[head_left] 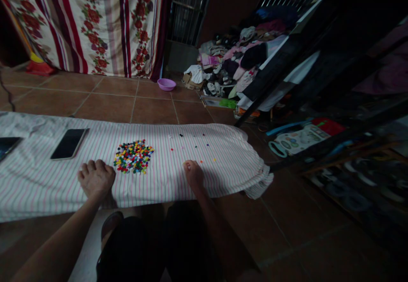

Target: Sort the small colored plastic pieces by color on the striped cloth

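As we scan in from the left edge, one dark-screened flat slab (9,146) is cut off by the border, then comes one black, pale-edged rectangular phone (68,144): two devices on this white cloth (232,173) striped in pink and grey. Now our left hand (96,178), palm down, fingers spread, nothing visible in its grip. Just beside it, one mound of tiny multicoloured beads (134,156), far too many to count! On we go to the singles: four in the far row, a white bead (170,136), a black bead (181,135) and two we can't colour surely; four in the middle, a red bead (172,149), pink, green and blue. Nearer us, our right hand (194,173) curls, thumb and forefinger narrowed; whether they pinch a bead, we cannot tell. Right of its fingertips, an orange bead (201,161) and a yellow bead (214,160). Ten singles visible, perhaps more hidden. We'd judge this as setting out single beads in rows; the next move calls for a light, precise pinch.
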Tool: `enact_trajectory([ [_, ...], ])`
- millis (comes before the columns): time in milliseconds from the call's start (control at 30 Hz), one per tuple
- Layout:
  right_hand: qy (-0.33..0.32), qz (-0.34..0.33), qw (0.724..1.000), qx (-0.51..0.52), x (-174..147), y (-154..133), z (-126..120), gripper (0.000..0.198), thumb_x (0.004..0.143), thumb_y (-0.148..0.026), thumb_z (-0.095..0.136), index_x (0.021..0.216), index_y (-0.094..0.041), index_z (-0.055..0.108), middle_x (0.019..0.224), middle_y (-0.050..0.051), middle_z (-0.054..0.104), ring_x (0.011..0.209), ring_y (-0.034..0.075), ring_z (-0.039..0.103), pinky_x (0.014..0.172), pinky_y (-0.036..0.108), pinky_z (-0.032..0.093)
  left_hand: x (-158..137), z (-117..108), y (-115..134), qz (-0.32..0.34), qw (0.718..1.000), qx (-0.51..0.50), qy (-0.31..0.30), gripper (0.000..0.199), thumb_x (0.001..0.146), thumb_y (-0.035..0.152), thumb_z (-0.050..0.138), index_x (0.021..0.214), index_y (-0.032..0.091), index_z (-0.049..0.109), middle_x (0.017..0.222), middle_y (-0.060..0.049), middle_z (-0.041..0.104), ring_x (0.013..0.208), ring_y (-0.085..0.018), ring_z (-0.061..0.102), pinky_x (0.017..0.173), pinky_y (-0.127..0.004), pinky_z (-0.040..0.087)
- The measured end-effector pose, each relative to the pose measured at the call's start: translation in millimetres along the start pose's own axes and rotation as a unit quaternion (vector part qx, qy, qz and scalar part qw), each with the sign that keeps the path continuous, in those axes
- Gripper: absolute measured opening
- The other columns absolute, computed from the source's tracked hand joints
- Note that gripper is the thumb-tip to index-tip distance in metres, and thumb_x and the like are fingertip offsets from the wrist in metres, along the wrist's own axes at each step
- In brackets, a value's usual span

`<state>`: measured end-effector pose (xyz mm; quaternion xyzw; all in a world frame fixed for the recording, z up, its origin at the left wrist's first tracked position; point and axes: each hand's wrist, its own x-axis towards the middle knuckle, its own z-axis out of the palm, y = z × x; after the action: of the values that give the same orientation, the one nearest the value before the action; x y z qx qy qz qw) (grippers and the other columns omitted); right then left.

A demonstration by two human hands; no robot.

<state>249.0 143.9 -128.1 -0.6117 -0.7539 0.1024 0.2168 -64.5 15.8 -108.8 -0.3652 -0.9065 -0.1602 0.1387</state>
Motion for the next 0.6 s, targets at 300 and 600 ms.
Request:
enact_trajectory([
  [300, -0.026, 0.002, 0.999, -0.018, 2.0, -3.0, 0.3, 0.019, 0.094, -0.024, 0.05, 0.093, -0.021, 0.069, 0.09, 0.003, 0.066, 0.081, 0.015, 0.058, 0.067, 0.024, 0.034, 0.0, -1.5, 1.6, -0.011, 1.0, -0.015, -0.011, 0.04, 0.087, 0.03, 0.034, 0.11, 0.012, 0.06, 0.116, -0.02, 0.058, 0.123, -0.034, 0.044, 0.099, -0.049, 0.031],
  [600, -0.04, 0.01, 0.999, -0.019, 3.2, -1.6, -1.0, 0.018, 0.094, -0.023, 0.051, 0.094, -0.021, 0.068, 0.09, 0.003, 0.066, 0.079, 0.015, 0.058, 0.067, 0.024, 0.035, -0.7, -0.9, 0.0, 0.009, 1.0, -0.018, 0.007, 0.039, 0.087, 0.028, 0.033, 0.106, 0.007, 0.06, 0.114, -0.022, 0.058, 0.122, -0.035, 0.044, 0.097, -0.05, 0.034],
])
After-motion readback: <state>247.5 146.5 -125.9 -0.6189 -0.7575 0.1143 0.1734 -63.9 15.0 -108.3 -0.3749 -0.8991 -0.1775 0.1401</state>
